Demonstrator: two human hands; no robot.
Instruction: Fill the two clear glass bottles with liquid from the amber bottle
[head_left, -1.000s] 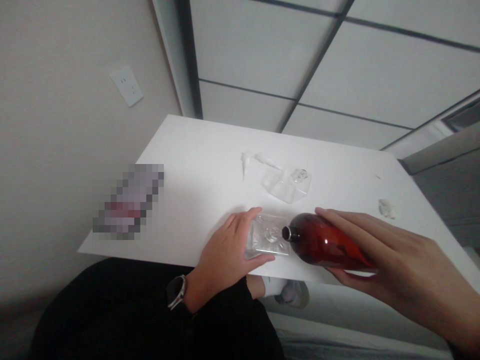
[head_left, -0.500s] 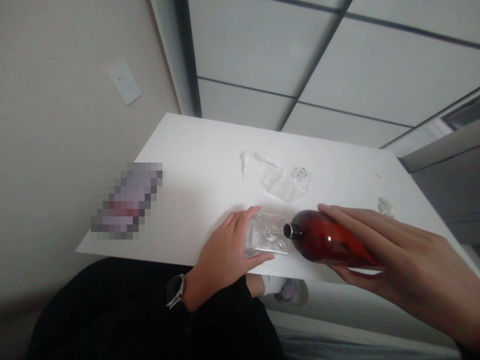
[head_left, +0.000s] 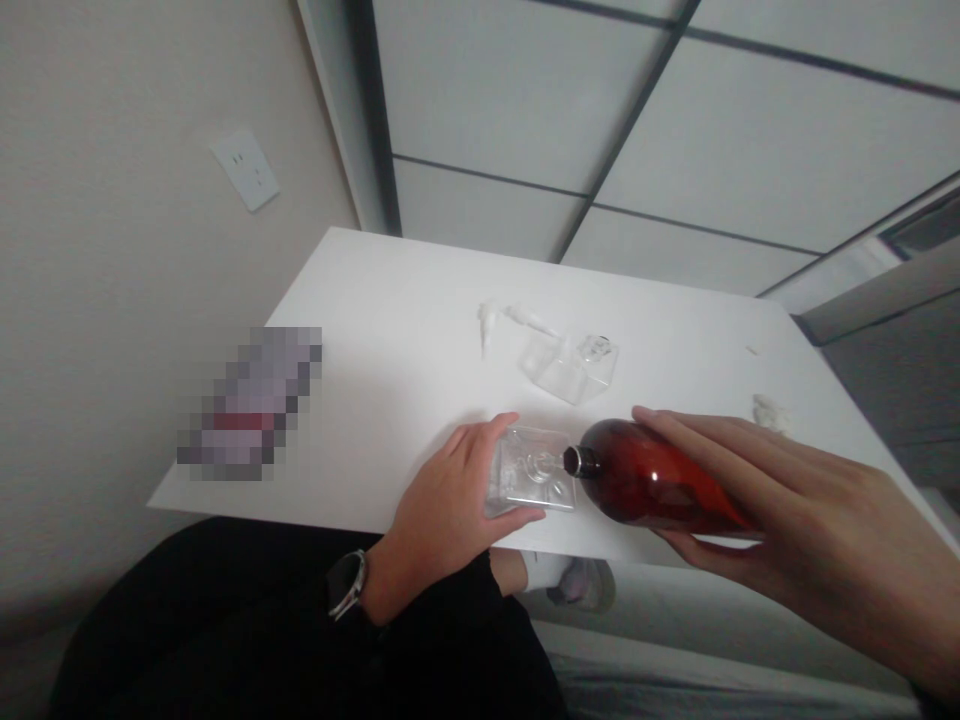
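Note:
My left hand [head_left: 457,485] is wrapped round a clear square bottle [head_left: 536,475] near the front edge of the white table [head_left: 390,330]; thumb and fingers press its sides. In my right hand [head_left: 787,500] lies a reddish-brown bottle [head_left: 660,475], tilted with its open neck pointing left. That neck sits at the mouth of the clear bottle, and a clear stream seems to run between them. Behind these, a second clear square bottle [head_left: 570,365] rests on the table. Two white pump heads [head_left: 487,325] lie beside it on the left.
A blurred-out flat object [head_left: 255,400] lies at the table's left edge. Crumpled whitish material [head_left: 771,412] is on the right, behind my right hand. A wall with a socket [head_left: 246,170] rises at the left, and panelled doors [head_left: 480,110] stand behind the table.
The whole view has shifted very slightly. Both hands keep their holds, and the two bottles stay in the same position relative to each other.

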